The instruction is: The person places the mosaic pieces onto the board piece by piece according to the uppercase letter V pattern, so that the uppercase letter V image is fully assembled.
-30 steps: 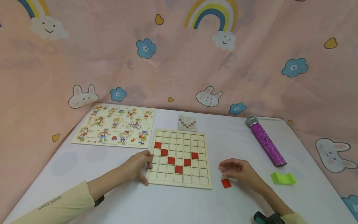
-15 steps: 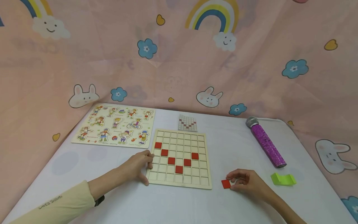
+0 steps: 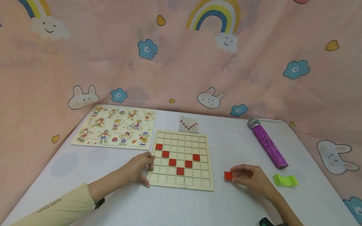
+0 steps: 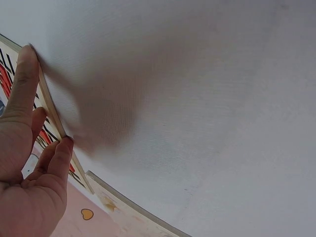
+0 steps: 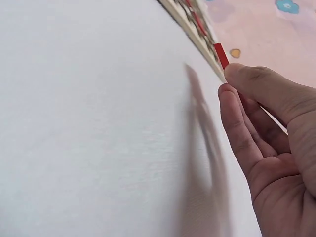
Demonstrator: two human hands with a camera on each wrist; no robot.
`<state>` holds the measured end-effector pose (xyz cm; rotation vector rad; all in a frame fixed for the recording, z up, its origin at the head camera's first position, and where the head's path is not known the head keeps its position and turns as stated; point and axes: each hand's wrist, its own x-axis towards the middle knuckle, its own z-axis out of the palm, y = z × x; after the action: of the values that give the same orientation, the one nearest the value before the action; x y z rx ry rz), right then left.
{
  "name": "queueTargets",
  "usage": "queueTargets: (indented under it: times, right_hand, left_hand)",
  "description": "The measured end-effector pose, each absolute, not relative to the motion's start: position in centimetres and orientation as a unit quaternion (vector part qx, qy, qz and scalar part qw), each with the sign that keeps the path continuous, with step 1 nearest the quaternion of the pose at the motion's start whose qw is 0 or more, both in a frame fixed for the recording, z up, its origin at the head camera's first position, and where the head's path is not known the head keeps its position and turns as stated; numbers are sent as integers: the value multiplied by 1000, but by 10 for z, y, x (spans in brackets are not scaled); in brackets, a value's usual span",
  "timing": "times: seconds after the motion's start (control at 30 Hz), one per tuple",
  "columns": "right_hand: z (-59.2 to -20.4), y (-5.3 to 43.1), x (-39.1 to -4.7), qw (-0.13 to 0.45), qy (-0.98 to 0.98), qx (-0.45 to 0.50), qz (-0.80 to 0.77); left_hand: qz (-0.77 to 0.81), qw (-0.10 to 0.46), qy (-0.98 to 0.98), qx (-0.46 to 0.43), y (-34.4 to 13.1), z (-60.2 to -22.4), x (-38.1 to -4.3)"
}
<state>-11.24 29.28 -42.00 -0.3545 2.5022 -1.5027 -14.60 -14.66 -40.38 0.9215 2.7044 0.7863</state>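
Observation:
My right hand [image 3: 250, 180] pinches a red square tile [image 3: 228, 175] between thumb and fingertips, to the right of the wooden grid board [image 3: 181, 185]. In the right wrist view, the tile [image 5: 221, 55] is seen edge-on, sticking out past the thumb, above its shadow on the white cloth. Several red tiles [image 3: 180, 171] lie in the board's squares in a V-like pattern. Along the board's left edge rests my left hand [image 3: 137, 169], thumb near the front corner and fingers higher up. The left wrist view shows its thumb [image 4: 25, 74] and fingertips touching the board's rim [image 4: 52, 106].
Behind the grid board lies a small pattern card [image 3: 188, 124]. At the back left is a picture puzzle board [image 3: 113, 127] with sports figures. A purple microphone [image 3: 268, 144] and a light green stand [image 3: 285, 180] are on the right. A pink printed curtain [image 3: 175, 69] hangs behind the table.
The right hand came down to the red tile on the table, took it between thumb and fingers, and lifted it slightly. The left hand stayed at the board's edge.

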Motion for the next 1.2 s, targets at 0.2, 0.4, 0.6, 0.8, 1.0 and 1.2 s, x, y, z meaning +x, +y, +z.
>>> queueTargets:
  times: [0.2,0.4,0.6,0.8,1.0,1.2]
  right_hand:
    - [-414,298,-121,103,851,-52,-513]
    - [-409,296,-132,100,853,-54,-509]
    - [-412,287,-143,106,860,-57,-496]
    - [-419,277,-156,90,877,-57,-469]
    - [-424,270,-168,79,884,-51,-458]
    - [-428,261,-179,66,886,-55,-455]
  left_hand:
    - [262,81,908,317,-147,-406,-146]
    - [264,78,909,312,-148,-404,-146]
    - [263,79,909,314,-148,-404,-146]
    - [265,84,910,307,-148,-406,-146]
    - [263,92,912,300,-146,-408,-147]
    - [262,92,913,299,-146,-406,-147]
